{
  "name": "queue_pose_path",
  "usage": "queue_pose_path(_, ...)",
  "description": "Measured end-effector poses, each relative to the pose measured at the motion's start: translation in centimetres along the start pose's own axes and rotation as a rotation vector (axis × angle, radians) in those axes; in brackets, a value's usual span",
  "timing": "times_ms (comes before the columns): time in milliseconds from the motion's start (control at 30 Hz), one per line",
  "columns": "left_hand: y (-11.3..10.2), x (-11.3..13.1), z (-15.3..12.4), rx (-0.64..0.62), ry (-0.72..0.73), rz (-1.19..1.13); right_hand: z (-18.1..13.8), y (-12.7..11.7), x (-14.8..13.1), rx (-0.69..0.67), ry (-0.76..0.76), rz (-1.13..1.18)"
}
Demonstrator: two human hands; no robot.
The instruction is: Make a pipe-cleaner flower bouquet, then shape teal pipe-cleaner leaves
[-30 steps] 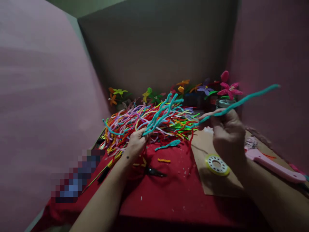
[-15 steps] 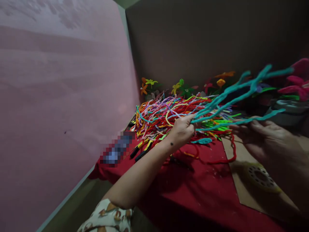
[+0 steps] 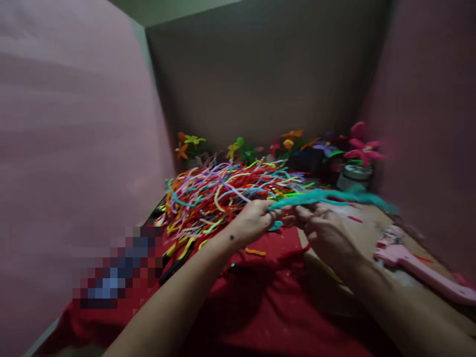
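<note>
My left hand (image 3: 254, 220) and my right hand (image 3: 323, 229) meet at the middle of the table, both closed on a bunch of teal pipe cleaners (image 3: 327, 197) that stretches out to the right, blurred by motion. Just behind my left hand lies a big tangled pile of pipe cleaners (image 3: 219, 191) in many colours on a red cloth (image 3: 267, 292).
Pipe-cleaner flowers (image 3: 359, 148) stand along the back wall, with a small jar (image 3: 352, 177) at the right. A pink tool (image 3: 420, 270) lies on brown cardboard at the right. Black-handled tools (image 3: 178, 260) and a short orange piece (image 3: 255, 252) lie on the cloth. Walls close in on three sides.
My hands have come together at the middle. The teal bunch, held up and fanned out before, now lies lower and gathered between both hands.
</note>
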State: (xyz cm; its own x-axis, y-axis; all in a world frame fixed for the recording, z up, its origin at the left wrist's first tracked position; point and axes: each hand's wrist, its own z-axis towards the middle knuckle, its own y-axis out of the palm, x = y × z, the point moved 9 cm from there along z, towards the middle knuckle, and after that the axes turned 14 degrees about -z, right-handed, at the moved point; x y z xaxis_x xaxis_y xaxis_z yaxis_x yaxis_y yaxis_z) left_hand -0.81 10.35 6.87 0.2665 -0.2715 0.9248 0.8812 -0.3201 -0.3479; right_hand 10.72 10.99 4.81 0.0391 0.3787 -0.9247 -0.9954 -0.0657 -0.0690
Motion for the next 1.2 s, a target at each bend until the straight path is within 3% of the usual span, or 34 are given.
queue_pose_path(33,0.3,-0.4,0.0,-0.06,-0.054,-0.086,-0.1,1.1,-0.1,-0.106,0.014,0.04)
queue_pose_path(133,1.2,-2.1,-0.4,-0.141,-0.273,-0.224,-0.5,2.5,-0.5,-0.208,0.019,0.059)
queue_pose_path(333,4.9,-3.4,-1.8,-0.254,-0.435,-0.45,-0.9,3.5,0.8,-0.249,0.159,0.365)
queue_pose_path(500,6.2,-4.5,-2.7,-0.303,-0.579,-0.621,0.0,2.6,2.0,-0.166,0.271,0.659)
queue_pose_path(600,6.1,-4.6,-2.6,-0.314,-0.589,-0.736,0.0,2.5,1.8,-0.171,0.292,0.798)
queue_pose_path(833,7.2,-5.0,-3.3,-0.403,-0.687,-0.931,-0.7,3.1,-0.4,-0.351,0.191,0.883)
queue_pose_path(1033,7.3,-4.5,-3.3,-0.426,-0.666,-0.992,-0.4,2.4,0.1,-0.304,0.242,0.865)
queue_pose_path(1200,6.6,-4.5,-2.7,-0.368,-0.592,-0.949,-0.4,2.1,0.3,-0.296,0.219,0.87)
